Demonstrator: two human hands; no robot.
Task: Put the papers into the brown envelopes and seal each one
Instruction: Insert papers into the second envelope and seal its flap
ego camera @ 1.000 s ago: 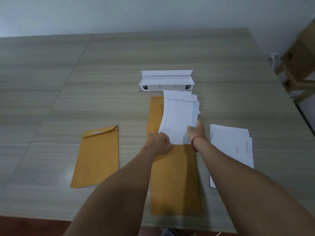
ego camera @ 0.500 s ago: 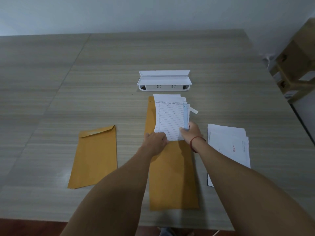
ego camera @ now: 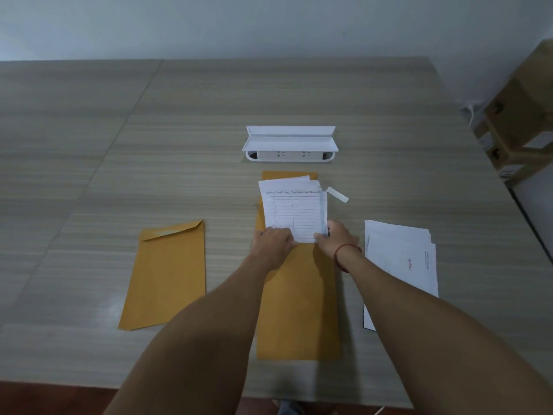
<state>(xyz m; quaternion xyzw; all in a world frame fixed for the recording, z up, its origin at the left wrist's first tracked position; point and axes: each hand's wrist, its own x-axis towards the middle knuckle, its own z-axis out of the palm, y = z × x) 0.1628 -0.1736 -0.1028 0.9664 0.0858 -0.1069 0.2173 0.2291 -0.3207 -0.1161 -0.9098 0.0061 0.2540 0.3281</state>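
Landmark: centre envelope (ego camera: 296, 310) on tabletop (ego camera: 89, 175).

- Spare brown envelope (ego camera: 167, 274) well left of it, flap unsealed.
- Left hand (ego camera: 273, 245) at its mouth, grip pinching mouth edge beside paper sheaf (ego camera: 294, 211).
- Right hand (ego camera: 336, 239) holds sheaf's right edge, grip closed on it.
- Sheaf mostly outside, fanned: corners may snag mouth, crumple.
- Loose peel strip (ego camera: 337, 194) right of flap.
- Remaining papers (ego camera: 401, 259) right of it.

Dim, flat, bluish light, brightest on the wall (ego camera: 209, 22) across the top. Soft shadows lie under the forearms at lower centre. Wide-angle bending curves the table (ego camera: 89, 145) edges; fine print blurs slightly.
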